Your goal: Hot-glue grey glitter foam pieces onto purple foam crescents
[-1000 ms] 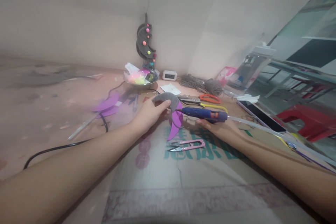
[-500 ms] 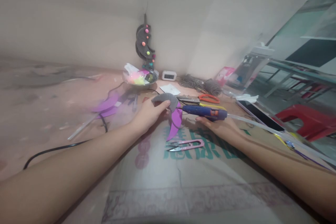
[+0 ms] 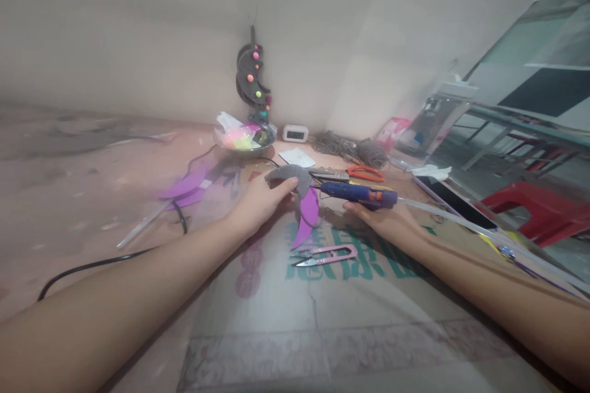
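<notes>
My left hand [image 3: 265, 199] pinches a curved crescent piece [image 3: 295, 173], wrapped in grey yarn at its upper end and bare purple [image 3: 308, 215] at its lower tip. My right hand [image 3: 385, 215] is closed around a blue glue gun [image 3: 353, 193], with a long clear glue stick [image 3: 428, 209] running out of its back. The gun's nozzle meets the right edge of the crescent, close to where grey gives way to purple; whether it touches is hard to tell. Below the crescent, pink thread snips [image 3: 325, 256] lie on the printed cardboard [image 3: 258, 344].
Purple cut pieces [image 3: 187, 189] and a black cord [image 3: 92, 264] lie at left. Behind are a bowl [image 3: 246, 150], a small clock [image 3: 295, 133], grey yarn [image 3: 350, 148] and orange-handled pliers [image 3: 364, 173]. A phone [image 3: 454, 201] rests at right; a decorated crescent [image 3: 251, 73] hangs on the wall.
Both hands, the crescent and the glue gun stay almost as they were. The whole view has shifted very slightly.
</notes>
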A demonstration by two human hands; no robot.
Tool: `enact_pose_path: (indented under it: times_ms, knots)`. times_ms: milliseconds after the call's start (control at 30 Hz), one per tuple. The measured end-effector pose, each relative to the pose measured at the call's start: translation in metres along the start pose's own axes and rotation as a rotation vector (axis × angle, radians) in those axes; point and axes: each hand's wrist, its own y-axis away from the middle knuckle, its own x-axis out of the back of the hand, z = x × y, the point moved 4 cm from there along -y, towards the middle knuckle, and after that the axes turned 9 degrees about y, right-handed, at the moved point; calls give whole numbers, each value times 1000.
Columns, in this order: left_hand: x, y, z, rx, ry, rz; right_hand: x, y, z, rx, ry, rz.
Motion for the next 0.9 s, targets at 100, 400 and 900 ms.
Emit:
enact_pose_path:
  times_ms: [100,400,900]
  knots:
    - [0,1,0,-3,6,1,0,-1,2,-14,14,-4]
    - [0,0,-1,1,-5,-2,0,-3,-4,41,-51,-9]
    - [-2,2,3,-10,7,-35,3,-3,-3,27,54,8]
